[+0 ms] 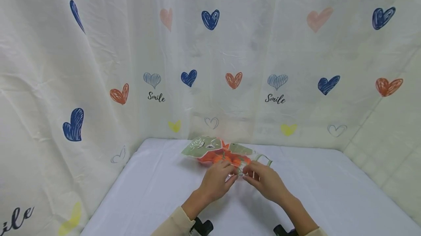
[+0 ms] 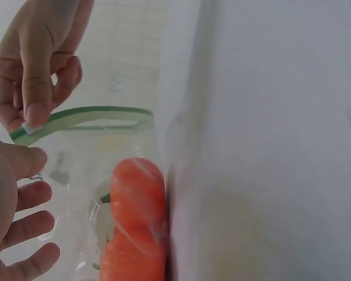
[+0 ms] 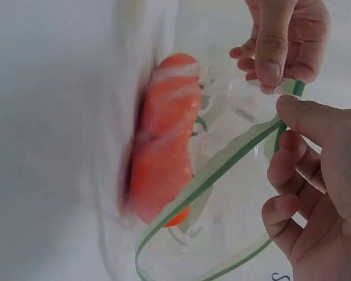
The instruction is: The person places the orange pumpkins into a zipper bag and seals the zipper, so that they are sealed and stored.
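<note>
A clear zip bag (image 1: 200, 148) with pale green printed panels lies on the table, holding several orange-red round fruits or vegetables (image 2: 137, 199) with green stems. Its green zip strip (image 3: 222, 167) faces the person, and the two edges stand apart in a loop toward the right. My left hand (image 1: 215, 181) pinches the zip end at the bag's near corner, its other fingers spread. Close beside it, my right hand (image 1: 268, 181) pinches the same strip between thumb and forefinger. A small whitish piece, perhaps a slider (image 2: 32, 127), shows under the right thumb. The fingertips partly hide it.
A white cloth covers the table (image 1: 148, 192). Behind and at both sides hangs a pale curtain (image 1: 243, 46) printed with hearts and the word Smile. Black wrist devices (image 1: 204, 227) show near both sleeves.
</note>
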A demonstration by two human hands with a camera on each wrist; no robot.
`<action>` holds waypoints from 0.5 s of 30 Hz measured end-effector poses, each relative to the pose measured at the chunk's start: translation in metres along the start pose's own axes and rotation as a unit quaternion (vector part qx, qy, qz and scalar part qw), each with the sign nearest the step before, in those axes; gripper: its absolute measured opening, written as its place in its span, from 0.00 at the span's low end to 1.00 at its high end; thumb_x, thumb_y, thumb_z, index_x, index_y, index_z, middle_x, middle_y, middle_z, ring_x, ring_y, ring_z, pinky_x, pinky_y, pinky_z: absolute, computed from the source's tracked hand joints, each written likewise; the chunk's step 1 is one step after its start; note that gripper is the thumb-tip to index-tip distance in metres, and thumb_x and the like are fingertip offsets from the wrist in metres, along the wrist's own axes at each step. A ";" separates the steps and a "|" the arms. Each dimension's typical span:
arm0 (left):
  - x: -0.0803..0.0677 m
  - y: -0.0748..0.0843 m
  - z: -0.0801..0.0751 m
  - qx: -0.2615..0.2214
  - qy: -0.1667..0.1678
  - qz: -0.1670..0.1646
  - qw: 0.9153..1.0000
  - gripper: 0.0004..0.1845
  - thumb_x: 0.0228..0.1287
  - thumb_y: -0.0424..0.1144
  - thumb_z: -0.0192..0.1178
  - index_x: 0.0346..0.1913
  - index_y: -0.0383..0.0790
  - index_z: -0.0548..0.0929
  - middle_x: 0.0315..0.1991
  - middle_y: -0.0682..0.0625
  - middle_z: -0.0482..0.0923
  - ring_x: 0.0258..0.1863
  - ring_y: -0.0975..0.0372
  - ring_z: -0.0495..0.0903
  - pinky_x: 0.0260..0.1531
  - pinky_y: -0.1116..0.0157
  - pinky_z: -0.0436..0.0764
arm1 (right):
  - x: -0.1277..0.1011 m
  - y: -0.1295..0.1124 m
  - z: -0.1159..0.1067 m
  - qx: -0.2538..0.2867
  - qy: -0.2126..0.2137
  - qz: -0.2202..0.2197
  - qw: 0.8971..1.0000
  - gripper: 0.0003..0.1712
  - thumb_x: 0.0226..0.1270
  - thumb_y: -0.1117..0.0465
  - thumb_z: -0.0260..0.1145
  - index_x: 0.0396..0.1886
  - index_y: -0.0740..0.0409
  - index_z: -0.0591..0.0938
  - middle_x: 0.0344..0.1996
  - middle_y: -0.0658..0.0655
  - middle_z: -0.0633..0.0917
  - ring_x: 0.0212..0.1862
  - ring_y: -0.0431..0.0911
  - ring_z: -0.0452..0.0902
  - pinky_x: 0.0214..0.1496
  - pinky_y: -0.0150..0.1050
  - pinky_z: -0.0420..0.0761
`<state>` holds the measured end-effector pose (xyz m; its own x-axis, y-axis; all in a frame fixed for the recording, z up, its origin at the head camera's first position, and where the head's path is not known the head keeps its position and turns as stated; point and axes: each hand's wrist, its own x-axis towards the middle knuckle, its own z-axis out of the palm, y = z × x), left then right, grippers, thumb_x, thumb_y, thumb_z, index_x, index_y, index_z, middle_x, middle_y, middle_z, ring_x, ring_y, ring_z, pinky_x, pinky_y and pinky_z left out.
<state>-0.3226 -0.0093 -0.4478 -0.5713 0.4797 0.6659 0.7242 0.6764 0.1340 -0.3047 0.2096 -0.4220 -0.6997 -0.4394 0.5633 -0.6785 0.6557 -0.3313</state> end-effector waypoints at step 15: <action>0.004 0.004 -0.007 -0.036 0.011 0.016 0.999 0.03 0.69 0.43 0.65 0.42 0.52 0.83 0.40 0.62 0.83 0.42 0.69 0.80 0.46 0.74 0.80 | 0.001 -0.001 -0.011 0.079 -0.009 0.014 0.997 0.09 0.64 0.62 0.73 0.37 0.44 0.82 0.29 0.38 0.75 0.27 0.31 0.70 0.27 0.29 0.74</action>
<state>-0.3194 -0.0085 -0.4391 -0.5387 0.4880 0.6868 0.7687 0.6183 0.1635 -0.3025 0.2147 -0.4127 -0.7216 -0.4351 0.5385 -0.6846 0.5638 -0.4619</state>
